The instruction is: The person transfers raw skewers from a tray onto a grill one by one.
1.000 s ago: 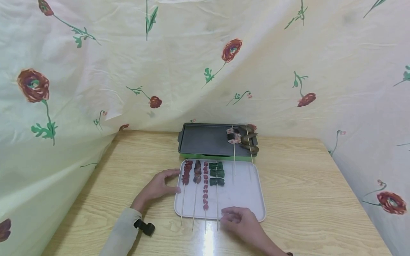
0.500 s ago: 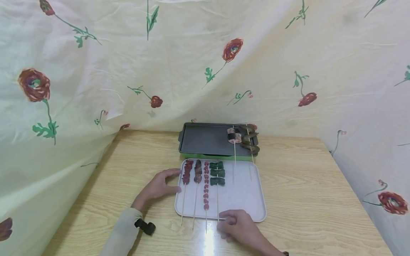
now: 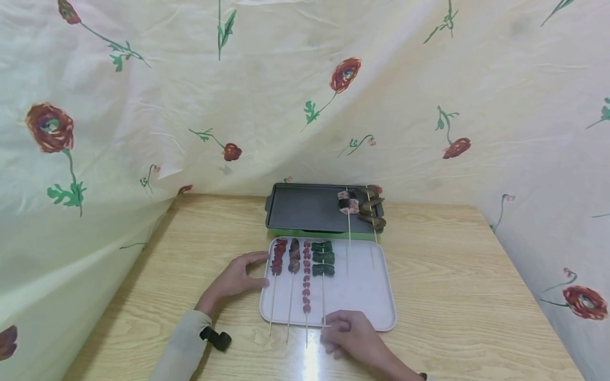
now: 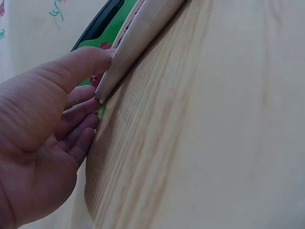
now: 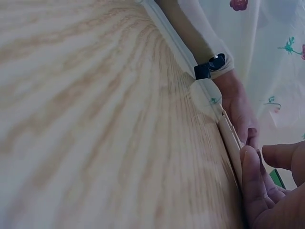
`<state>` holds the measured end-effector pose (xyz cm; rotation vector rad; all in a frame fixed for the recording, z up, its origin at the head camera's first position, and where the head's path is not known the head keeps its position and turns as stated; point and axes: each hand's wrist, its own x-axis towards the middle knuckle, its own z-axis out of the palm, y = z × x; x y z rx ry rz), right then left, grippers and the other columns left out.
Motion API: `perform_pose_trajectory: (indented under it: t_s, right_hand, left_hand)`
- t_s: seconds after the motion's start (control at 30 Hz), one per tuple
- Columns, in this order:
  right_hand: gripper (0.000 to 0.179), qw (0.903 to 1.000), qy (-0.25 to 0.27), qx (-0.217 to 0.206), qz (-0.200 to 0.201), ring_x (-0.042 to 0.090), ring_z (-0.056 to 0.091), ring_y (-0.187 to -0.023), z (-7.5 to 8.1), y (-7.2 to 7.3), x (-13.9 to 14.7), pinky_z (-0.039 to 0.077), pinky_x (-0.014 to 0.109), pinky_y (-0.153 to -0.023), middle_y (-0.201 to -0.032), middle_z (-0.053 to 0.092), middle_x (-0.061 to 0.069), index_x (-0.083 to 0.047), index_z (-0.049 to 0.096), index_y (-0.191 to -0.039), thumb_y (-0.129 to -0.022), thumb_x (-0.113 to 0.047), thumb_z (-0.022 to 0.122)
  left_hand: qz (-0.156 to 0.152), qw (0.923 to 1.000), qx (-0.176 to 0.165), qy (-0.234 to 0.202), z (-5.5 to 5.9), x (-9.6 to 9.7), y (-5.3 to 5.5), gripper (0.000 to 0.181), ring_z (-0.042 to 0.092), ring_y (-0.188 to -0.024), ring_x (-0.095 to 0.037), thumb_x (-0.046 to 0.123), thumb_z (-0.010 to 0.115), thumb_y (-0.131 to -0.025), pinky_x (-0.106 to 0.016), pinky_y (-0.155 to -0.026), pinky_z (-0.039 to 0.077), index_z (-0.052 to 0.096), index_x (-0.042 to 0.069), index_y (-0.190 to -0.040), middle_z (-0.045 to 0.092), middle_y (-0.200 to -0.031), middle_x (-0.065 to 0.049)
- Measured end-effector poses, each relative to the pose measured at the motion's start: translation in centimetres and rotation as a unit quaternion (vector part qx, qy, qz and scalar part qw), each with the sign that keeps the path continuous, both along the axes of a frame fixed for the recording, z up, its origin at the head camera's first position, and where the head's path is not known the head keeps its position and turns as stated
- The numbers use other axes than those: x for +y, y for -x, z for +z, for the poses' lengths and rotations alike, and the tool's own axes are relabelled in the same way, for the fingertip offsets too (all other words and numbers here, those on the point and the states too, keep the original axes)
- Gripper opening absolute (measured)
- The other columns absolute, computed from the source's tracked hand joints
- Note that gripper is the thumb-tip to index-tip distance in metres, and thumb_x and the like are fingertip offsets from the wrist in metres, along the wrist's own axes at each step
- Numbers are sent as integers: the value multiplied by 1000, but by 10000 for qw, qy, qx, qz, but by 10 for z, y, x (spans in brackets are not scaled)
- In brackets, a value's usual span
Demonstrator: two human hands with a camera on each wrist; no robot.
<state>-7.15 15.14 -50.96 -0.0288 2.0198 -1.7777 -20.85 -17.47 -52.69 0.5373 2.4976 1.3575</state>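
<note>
My left hand lies at the left rim of the white tray. Thumb and forefinger touch that rim well apart; the other fingers are loosely bent in the left wrist view. Near the tray's front edge is my right hand, over the stick end of the skewer with dark green pieces. A gap shows between thumb and fingers in the right wrist view, and whether they pinch the stick is hidden. To its left lie skewers with small pink pieces, brown chunks and dark red meat.
Behind the tray stands a black griddle on a green base. On its right side lie a skewer with a pale, dark-banded piece and one with brown pieces; their sticks reach over the tray. Flowered cloth surrounds the wooden table.
My right hand has moved slightly left, so its fingers now cover the stick end of the dark green skewer, which was visible a second ago. The left hand and tray have barely moved.
</note>
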Motion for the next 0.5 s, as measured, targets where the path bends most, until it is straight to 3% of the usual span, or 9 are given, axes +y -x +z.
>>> perform_pose_trajectory:
  t_s: [0.5]
  right_hand:
    - [34,9999,144,56,-78,23,71,-75,2,-3,7,63,30,-61,-83,73,13,13,62,-113,-88,-5,75]
  left_hand:
    - [0,10000,34,-38,0,0,0,70,40,-147,-34,31,87,-82,-52,-124,28,59,12,-144,51,-154,-9]
